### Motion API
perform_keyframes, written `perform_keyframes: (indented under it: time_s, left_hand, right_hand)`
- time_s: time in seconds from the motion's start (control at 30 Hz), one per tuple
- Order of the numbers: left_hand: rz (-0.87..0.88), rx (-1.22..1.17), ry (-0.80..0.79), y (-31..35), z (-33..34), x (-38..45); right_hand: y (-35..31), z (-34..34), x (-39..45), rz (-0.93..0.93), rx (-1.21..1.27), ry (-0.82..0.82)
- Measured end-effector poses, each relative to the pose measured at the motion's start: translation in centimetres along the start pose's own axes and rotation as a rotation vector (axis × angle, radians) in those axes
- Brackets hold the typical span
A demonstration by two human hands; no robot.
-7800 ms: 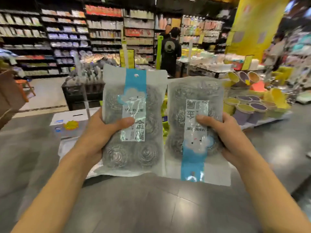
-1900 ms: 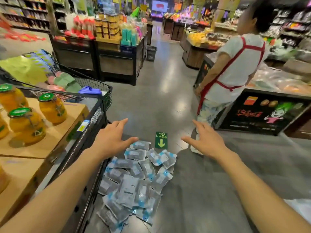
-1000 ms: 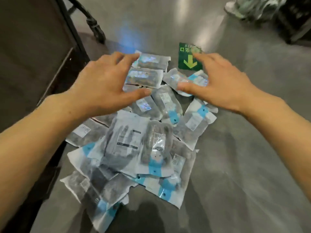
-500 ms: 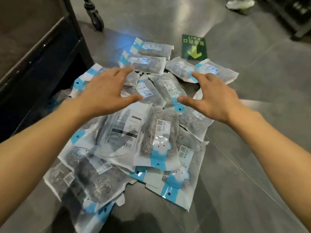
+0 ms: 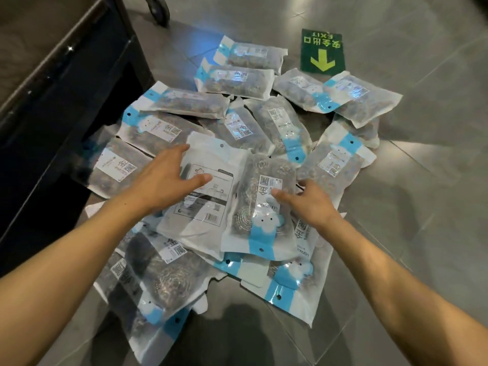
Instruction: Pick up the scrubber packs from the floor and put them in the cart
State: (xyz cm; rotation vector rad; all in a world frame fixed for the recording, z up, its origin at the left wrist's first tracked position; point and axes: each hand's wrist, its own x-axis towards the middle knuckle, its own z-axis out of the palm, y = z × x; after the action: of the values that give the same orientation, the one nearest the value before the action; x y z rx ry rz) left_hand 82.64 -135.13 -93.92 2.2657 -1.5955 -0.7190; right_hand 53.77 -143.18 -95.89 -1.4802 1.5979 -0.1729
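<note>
Both bare forearms reach forward and down over the pile of scrubber packs (image 5: 237, 165). The left hand (image 5: 163, 180) is spread flat, palm down, fingers straight, thumb out, over the pile's middle. The right hand (image 5: 309, 202), just to its right, has its fingers (image 5: 280, 192) extended and loosely spread, low over the pile.

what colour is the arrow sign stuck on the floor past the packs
The floor sign is dark green with a yellow-green arrow and lettering, seen in the head view.
</note>
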Motion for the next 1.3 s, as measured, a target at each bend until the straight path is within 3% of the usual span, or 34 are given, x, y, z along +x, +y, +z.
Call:
perform_keyframes:
  time_s: [0.13,0.27,0.4,0.53,0.7,0.87,1.0,1.13,1.3]
  left_hand:
    - [-0.09,-0.035,-0.055,-0.8,1.4,-0.4]
    - [-0.179,-0.137,-0.055,-1.4,2.0,-0.5]
    - [-0.368,-0.464,-0.014,-0.9,2.9,0.0]
    - [-0.412,-0.522,-0.031,-0.7,3.2,0.8]
    - [-0.367,-0.817,-0.127,0.4,3.1,0.6]
    - [-0.498,-1.276,-0.339,0.3,3.8,0.7]
    - [-0.497,-1.193,-0.449,2.1,5.8,0.6]
    - [-0.357,-1.082,-0.527,5.1,7.4,0.4]
    - [-0.402,-1.073,-0.488,6.4,7.8,0.8]
  right_hand:
    - [2.5,2.4,3.0,0.114,0.337,-0.036]
    - [1.7,3.4,3.3,0.163,0.468,-0.043]
    - [1.8,4.0,3.4,0.185,0.525,-0.054]
    - [2.2,3.9,3.6,0.142,0.536,-0.06]
    - [2.4,4.0,3.7,0.129,0.56,-0.062]
    - [2.8,4.0,3.5,0.116,0.579,-0.031]
    - [3.0,3.3,3.4,0.091,0.576,-0.016]
    - [2.5,3.2,2.7,0.007,0.548,-0.07]
    - [2.4,1.6,1.9,-0.059,0.556,0.022]
